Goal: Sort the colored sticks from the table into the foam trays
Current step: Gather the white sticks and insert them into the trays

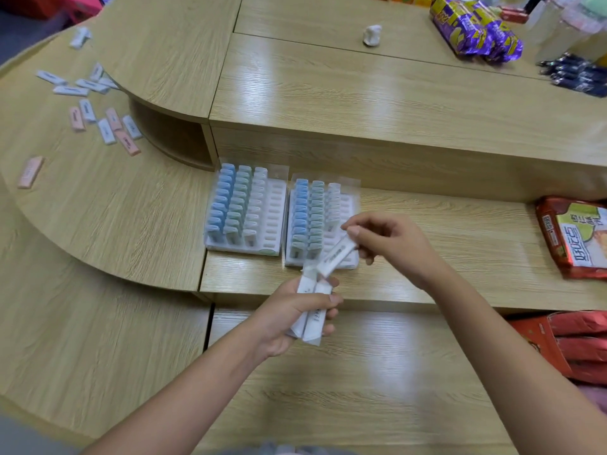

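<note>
Two white foam trays stand side by side on the wooden counter, the left tray (275,205) and the right tray (348,261). Each holds rows of blue, green and white sticks, with bare slots on its right side. My left hand (289,315) grips a bundle of white sticks (310,318) just in front of the right tray. My right hand (391,244) pinches one white stick (336,256), tilted, over the right tray's near corner. Several loose pink and white sticks (108,126) lie scattered on the curved counter at the far left, and a single pink stick (30,172) lies apart.
A raised shelf (361,103) runs behind the trays. Purple snack packs (476,27) and dark pens (574,73) sit at its back right, and a white lump (372,35) lies in the middle. A red packet (574,238) lies right of the trays, with red bags (571,346) below.
</note>
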`<state>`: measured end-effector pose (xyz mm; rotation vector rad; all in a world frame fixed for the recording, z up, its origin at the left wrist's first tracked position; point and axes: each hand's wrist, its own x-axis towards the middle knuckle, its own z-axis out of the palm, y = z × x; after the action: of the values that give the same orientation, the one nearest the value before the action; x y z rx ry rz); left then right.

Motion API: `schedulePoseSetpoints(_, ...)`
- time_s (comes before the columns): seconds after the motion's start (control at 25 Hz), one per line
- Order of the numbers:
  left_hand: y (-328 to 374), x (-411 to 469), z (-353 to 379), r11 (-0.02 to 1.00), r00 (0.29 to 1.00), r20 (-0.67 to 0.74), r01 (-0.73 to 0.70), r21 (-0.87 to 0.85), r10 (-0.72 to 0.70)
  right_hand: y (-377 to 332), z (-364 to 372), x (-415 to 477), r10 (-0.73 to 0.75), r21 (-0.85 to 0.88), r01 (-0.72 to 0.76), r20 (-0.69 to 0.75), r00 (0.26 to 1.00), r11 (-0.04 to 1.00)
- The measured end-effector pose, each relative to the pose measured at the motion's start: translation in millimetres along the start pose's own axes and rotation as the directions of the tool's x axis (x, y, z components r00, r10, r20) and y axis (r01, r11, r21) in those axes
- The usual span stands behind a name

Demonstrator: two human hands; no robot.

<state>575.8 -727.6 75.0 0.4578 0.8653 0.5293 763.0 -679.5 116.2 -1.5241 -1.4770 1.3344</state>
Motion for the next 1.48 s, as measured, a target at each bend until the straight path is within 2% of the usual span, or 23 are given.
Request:
schedulePoseSetpoints(0.08, -2, 0, -4, 1.0, 0.999, -0.039, -0.001, -0.011, 0.001, 2, -9, 9, 0.018, -0.066, -0.029, -0.151, 0.988, 0.997)
schedulePoseSetpoints(0.2, -3, 1, -9, 1.0, 0.998, -0.068, -0.01, -0.014, 0.009, 17, -5, 33, -0.079, -0.386, -0.059, -0.331, 0.94, 0.921)
schedulePoseSetpoints(0.32, -1, 2, -10, 1.0, 0.998, -0.068, -0.014, -0.011, 0.013, 32, 11, 52, -0.172, -0.593, -0.097, -0.38, 0.909, 0.799)
schedulePoseSetpoints(0.44, 3, 4, -13, 1.0, 0.997, -0.075, -0.021, -0.009, 0.02, 43, 24, 64, -0.184, -0.613, -0.13, -0.422, 0.888, 0.779)
schedulePoseSetpoints(0.64, 4, 5, -19, 1.0, 0.997, -0.08, -0.023, -0.019, 0.021, 57, 32, 68, -0.321, -0.676, -0.037, -0.396, 0.86, 0.736)
schedulePoseSetpoints(0.84, 3, 8, -18, 1.0, 0.997, -0.072, -0.005, -0.011, 0.004, 72, 34, 69, -0.473, -0.766, 0.121, -0.256, 0.843, 0.632)
schedulePoseSetpoints(1.0, 6, 9, -15, 1.0, 0.997, -0.072, -0.007, 0.009, 0.008, 89, 34, 66, -0.48, -0.798, 0.211, -0.11, 0.87, 0.565)
schedulePoseSetpoints(1.16, 7, 9, -16, 1.0, 0.998, -0.064, -0.008, 0.025, 0.01, 75, 33, 59, -0.445, -0.824, 0.154, -0.13, 0.886, 0.546)
schedulePoseSetpoints(1.2, 8, 9, -15, 0.999, 0.999, -0.053, -0.006, 0.033, 0.008, 68, 32, 52, -0.449, -0.826, 0.126, -0.165, 0.878, 0.55)
schedulePoseSetpoints(1.24, 8, 9, -14, 0.999, 0.999, -0.044, -0.004, 0.042, 0.006, 59, 31, 44, -0.441, -0.791, 0.125, -0.195, 0.876, 0.599)
schedulePoseSetpoints(1.28, 8, 10, -13, 0.999, 0.999, -0.034, -0.001, 0.051, 0.003, 48, 30, 37, -0.38, -0.682, 0.146, -0.206, 0.902, 0.716)
schedulePoseSetpoints(1.32, 9, 10, -13, 0.998, 1.0, -0.023, 0.002, 0.058, -0.001, 36, 31, 30, -0.261, -0.485, 0.15, -0.169, 0.95, 0.862)
schedulePoseSetpoints(1.36, 9, 11, -13, 0.998, 1.0, -0.011, 0.007, 0.062, -0.007, 25, 32, 25, -0.124, -0.277, 0.103, -0.06, 0.991, 0.955)
schedulePoseSetpoints(1.4, 9, 11, -11, 0.998, 1.0, 0.003, 0.011, 0.067, -0.012, 17, 33, 20, -0.032, -0.169, 0.043, 0.068, 0.997, 0.985)
schedulePoseSetpoints(1.48, 8, 12, -8, 0.996, 1.0, 0.027, 0.013, 0.089, -0.015, 15, 34, 17, 0.036, -0.182, 0.01, 0.25, 0.968, 0.983)
